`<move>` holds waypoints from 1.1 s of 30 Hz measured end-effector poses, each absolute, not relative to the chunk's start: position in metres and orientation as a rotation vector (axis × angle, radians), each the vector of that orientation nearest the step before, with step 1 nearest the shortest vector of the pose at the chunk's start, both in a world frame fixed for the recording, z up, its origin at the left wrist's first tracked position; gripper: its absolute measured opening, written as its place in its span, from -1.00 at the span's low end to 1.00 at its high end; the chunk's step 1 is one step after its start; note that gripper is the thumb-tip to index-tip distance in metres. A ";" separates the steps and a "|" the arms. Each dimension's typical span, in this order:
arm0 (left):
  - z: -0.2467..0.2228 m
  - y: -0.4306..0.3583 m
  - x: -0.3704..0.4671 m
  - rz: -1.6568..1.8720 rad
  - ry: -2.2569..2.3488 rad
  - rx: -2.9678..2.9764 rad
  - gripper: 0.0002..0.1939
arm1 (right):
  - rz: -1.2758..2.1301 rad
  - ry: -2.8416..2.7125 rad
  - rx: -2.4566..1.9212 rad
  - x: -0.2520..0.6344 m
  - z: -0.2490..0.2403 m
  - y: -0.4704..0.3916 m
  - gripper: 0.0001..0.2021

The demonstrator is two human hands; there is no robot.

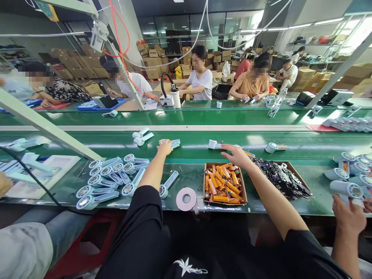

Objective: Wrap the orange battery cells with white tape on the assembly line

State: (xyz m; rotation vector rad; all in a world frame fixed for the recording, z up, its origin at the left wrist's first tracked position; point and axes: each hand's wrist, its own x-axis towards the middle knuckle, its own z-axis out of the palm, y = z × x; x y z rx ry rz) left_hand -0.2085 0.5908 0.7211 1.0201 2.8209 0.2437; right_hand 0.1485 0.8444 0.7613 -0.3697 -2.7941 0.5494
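My left hand is out over the green conveyor belt, its fingers closed round a light-blue handheld fan housing. My right hand stretches across the belt with extended fingers. Just beyond its fingertips lies another fan housing; whether they touch is unclear. Below my right hand, a cardboard box holds orange battery cells. Beside it sits a tray of dark circuit boards, partly behind my right forearm. Left of my left arm, several fan housings lie in a cluster.
A tape roll lies at the bench's front edge. Fan housings and another fan housing lie on the belt. A co-worker's hand holds a fan at right. A slanted metal post crosses the left side. More people sit opposite.
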 end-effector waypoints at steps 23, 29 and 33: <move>0.684 0.444 0.048 0.576 2.455 1.995 -0.65 | 1.937 -1.868 -0.510 0.282 0.702 0.701 -0.59; 0.716 0.459 0.049 0.857 2.449 2.233 -0.59 | 2.225 -2.421 -0.200 0.237 0.712 0.655 -0.70; 0.708 0.459 0.035 0.867 2.474 2.138 -0.50 | 1.779 -2.835 0.042 0.227 0.715 0.659 -0.84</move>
